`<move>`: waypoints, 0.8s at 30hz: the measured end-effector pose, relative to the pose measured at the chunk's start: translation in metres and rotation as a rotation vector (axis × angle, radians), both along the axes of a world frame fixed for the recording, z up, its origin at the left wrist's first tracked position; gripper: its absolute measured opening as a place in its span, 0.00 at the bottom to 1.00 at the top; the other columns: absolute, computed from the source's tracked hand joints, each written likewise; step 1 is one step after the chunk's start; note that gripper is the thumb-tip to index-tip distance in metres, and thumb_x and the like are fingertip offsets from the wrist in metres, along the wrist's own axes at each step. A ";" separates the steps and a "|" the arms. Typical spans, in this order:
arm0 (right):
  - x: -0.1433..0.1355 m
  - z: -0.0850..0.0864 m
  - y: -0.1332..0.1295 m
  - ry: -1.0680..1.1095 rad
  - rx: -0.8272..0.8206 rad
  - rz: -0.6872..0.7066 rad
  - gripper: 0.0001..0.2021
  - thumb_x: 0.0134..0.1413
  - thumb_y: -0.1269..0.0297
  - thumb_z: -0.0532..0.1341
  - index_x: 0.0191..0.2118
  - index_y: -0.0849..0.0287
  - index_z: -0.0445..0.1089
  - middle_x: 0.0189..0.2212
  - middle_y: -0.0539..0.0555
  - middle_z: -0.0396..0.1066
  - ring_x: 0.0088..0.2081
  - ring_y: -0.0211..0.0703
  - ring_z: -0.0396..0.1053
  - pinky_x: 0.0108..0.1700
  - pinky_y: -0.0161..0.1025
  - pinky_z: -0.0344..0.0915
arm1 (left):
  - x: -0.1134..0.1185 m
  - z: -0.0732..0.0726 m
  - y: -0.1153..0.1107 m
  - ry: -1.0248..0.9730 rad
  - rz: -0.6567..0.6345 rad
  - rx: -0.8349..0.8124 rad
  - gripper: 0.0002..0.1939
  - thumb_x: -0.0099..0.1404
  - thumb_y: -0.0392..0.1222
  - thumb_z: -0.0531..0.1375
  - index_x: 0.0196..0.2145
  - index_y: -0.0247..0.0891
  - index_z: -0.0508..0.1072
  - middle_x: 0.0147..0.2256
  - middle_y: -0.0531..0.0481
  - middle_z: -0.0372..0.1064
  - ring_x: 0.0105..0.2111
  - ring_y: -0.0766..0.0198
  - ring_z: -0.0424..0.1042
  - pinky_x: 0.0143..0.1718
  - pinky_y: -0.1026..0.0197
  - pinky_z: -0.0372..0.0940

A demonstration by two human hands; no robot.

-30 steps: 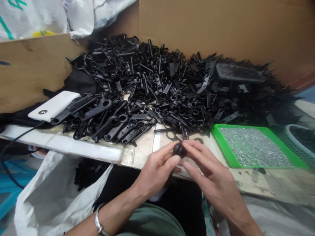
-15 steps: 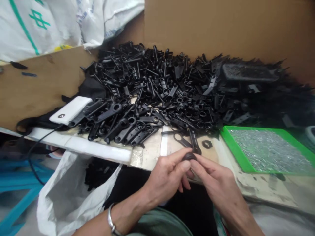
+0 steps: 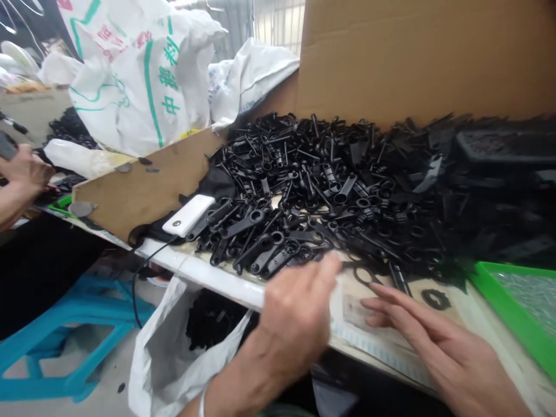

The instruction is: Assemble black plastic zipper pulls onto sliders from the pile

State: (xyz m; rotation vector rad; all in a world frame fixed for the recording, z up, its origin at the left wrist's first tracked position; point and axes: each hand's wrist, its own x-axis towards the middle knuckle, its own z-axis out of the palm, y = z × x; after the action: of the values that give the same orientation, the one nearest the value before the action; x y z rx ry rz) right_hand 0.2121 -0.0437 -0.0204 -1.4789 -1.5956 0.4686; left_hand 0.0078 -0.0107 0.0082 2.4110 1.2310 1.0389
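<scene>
My left hand [image 3: 299, 307] is raised over the table's front edge, fingers curled together; anything inside them is hidden. To its right, my right hand [image 3: 434, 336] has its fingers stretched out and apart, with nothing in them. Just beyond its fingertips lie a flat black part with a ring end [image 3: 364, 275] and a long black part [image 3: 399, 278]. A black notched ring [image 3: 436, 299] rests on the table to the right of these. Behind both hands spreads a large heap of black plastic parts [image 3: 343, 174].
A white power bank [image 3: 189, 215] with a cable lies left of the heap. The green tray [image 3: 490, 289] of small metal pieces is at right. A white sack [image 3: 152, 353] hangs open below the edge, near a blue stool [image 3: 65, 318]. Another person's hand [image 3: 26, 171] is far left.
The view has swung left. My hands, earlier together around a small dark round part, are now apart. My right hand has opened, and the round part is no longer visible.
</scene>
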 end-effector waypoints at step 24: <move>0.056 0.012 0.043 -0.670 0.030 -0.149 0.12 0.59 0.61 0.59 0.47 0.57 0.73 0.46 0.56 0.72 0.43 0.49 0.71 0.42 0.46 0.69 | -0.077 0.042 0.091 0.240 0.753 -0.090 0.23 0.70 0.51 0.48 0.58 0.44 0.67 0.52 0.40 0.70 0.51 0.49 0.69 0.51 0.50 0.62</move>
State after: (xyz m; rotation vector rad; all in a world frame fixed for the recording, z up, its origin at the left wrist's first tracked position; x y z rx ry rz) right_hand 0.2681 -0.0010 -0.0088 -1.8285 -1.9562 -0.1644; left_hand -0.0694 0.0800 0.0501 2.0622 2.3120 0.8246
